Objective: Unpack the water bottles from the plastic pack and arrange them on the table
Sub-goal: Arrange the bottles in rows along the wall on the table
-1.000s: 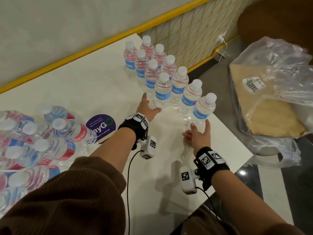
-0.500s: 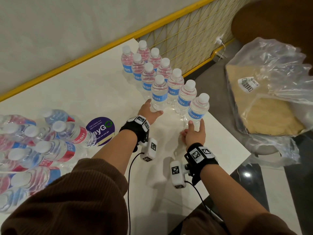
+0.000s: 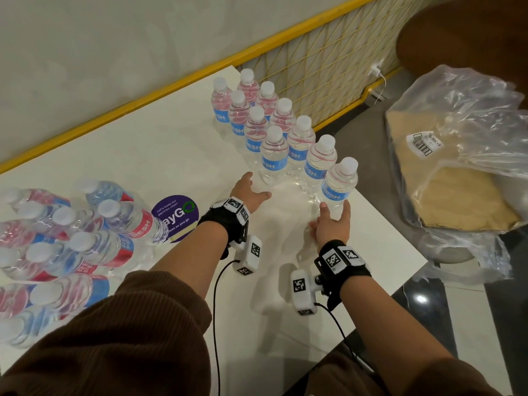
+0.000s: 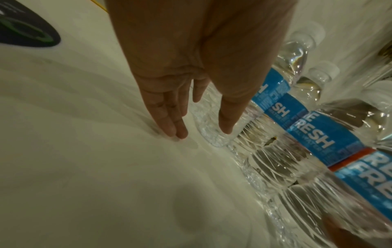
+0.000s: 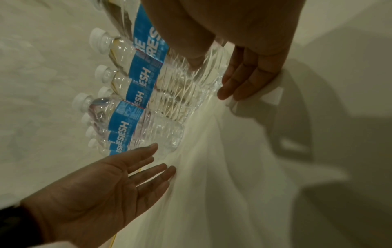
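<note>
The worktop (image 3: 148, 150) carries the wrapped pack (image 3: 57, 252) at left and standing bottles (image 3: 274, 155) at right. Full bottles are likely heavy, thin-walled and slippery; grip mid-body. Left hand (image 3: 248, 191) spread, right hand (image 3: 333, 224) spread against the end bottle (image 3: 338, 187).

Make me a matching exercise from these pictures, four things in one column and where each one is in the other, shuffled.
1. Upright clear water bottles
2. Plastic-wrapped bottle pack
3. Round purple sticker
4. Crumpled clear plastic bag

A. off the table, right
B. far right corner of the table
C. lying at the table's left
D. flat on the table, beside the left wrist

Pairs: 1-B, 2-C, 3-D, 4-A
</note>
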Demonstrator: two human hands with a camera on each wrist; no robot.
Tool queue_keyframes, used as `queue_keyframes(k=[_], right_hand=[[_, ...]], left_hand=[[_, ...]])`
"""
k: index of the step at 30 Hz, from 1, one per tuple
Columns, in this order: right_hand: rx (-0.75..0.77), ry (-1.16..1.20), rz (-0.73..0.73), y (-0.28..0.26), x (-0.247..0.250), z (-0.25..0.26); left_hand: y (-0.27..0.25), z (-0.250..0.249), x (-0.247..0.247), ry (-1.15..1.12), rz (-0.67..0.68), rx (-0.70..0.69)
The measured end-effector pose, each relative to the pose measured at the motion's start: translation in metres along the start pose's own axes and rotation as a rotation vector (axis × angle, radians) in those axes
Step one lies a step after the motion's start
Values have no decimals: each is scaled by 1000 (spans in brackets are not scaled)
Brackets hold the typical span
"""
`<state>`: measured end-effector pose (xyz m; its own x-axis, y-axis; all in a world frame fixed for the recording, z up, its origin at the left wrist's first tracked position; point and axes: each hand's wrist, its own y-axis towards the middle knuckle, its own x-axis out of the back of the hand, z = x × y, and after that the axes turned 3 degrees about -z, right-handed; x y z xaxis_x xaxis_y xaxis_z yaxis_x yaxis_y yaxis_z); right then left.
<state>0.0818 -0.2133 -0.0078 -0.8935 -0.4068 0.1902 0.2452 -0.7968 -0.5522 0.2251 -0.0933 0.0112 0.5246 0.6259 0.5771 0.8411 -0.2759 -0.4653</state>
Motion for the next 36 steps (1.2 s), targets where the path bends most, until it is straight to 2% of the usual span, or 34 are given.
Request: queue_keyframes(k=[4,6,10,14,17,20,23,25,28,31,36], right_hand=[[-44,-50,36,-3,4,-9],[-3,-143,108,-13,3,-15],[295,-407,386,-56,-18,-21],[527,-528,665,-116,-49,-16],[657,-612,788,-153,-79,-12],[752,-606,870,-189,-112,0],[784,-617,937,-220,-144,11],[797,-680,993,-235,-166,12],[828,-745,992,-238,-187,4],[837,-724,909,-252,-167,11],[855,-637,814,-243,-130,6]], left_hand=[[-18,1,9,8,-25,-23],[-33,0,21,46,-9,-71],[-71,-3,68,128,3,-171],[-118,11,124,62,-122,-220],[-148,39,158,22,-316,-183],[-164,69,187,248,-501,-99],[-170,96,203,422,-550,32],[-173,108,205,462,-490,121],[-175,113,207,501,-423,114],[-177,111,205,485,-430,64],[-180,99,191,504,-392,-26]])
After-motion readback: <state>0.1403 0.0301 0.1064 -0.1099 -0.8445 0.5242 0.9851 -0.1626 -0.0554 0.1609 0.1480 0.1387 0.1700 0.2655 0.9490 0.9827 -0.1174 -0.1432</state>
